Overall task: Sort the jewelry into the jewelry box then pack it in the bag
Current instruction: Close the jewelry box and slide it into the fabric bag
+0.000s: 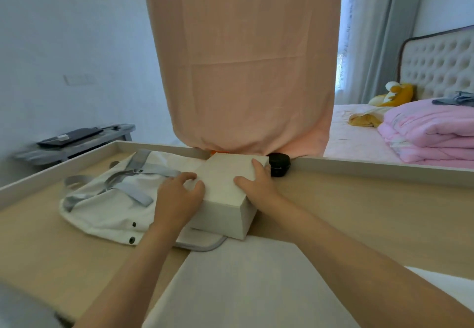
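1. Jewelry box: cream, lid closed, on the table near centre, turned at an angle, far end close to the raised table rim.
2. L hand: on the box's left side, fingers curled, thumb on the box's top edge, gripping there. Fingertips meet bag cloth as well; can't tell if any cloth is pinched.
3. R hand: on the box's right side, thumb laid across the lid, fingers bent over the far-right edge, holding it. Box clamped btw both hands.
4. Bag: white canvas w/ grey straps, lying flat to the left of the box, two dark snaps near its front edge. Box's left part sits on the bag's grey-trimmed edge; can't tell if any of the box is inside the bag.
5. Black round case: just behind the box's far-right corner, against the rim.
6. White sheet: spread over the table's near part, btw the two forearms.
7. Peach cloth: hangs down behind the table, bottom bunched at the rim.
8. Bkgd right: bed w/ folded pink blanket and yellow plush toy.
9. Bkgd left: grey bench w/ dark laptop on top.
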The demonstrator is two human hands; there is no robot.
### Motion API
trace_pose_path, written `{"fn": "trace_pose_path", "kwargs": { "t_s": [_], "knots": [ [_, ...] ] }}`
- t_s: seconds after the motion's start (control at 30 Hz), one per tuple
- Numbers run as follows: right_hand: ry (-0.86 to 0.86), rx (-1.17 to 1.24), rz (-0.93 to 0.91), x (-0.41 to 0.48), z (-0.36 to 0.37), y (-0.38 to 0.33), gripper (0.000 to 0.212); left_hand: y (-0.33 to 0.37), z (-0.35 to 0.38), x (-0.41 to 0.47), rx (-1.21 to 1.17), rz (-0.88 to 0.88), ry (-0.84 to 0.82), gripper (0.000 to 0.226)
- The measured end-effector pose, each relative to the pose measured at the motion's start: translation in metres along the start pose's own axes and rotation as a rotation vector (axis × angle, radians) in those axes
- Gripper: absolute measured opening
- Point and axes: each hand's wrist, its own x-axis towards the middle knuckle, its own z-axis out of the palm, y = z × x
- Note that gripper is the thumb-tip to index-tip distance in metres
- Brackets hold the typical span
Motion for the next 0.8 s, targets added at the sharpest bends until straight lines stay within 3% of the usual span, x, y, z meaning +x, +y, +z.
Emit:
{"fn": "trace_pose_path", "kwargs": {
  "t_s": [0.3, 0.43, 0.5, 0.63, 0.8],
  "knots": [
    [-0.021, -0.049, 0.001, 0.015, 0.015, 0.005, 0.075, -0.019, -0.003, 0.014, 0.046, 0.009, -0.080, 0.038],
    [0.006, -0.387, -0.042, 0.018, 0.005, -0.011, 0.069, -0.026, -0.023, 0.019, 0.021, 0.050, -0.174, 0.038],
    [0.022, -0.554, -0.159, 0.018, 0.005, -0.036, 0.064, -0.032, -0.038, 0.026, 0.009, 0.058, -0.187, 0.037],
    [-0.204, -0.720, -0.442, 0.020, 0.031, -0.088, 0.051, -0.047, -0.063, 0.046, 0.137, 0.004, -0.193, 0.041],
    [-0.471, -0.812, -0.493, 0.035, 0.085, -0.114, 0.040, -0.069, -0.063, 0.048, 0.424, -0.037, -0.434, 0.049]
  ]
}}
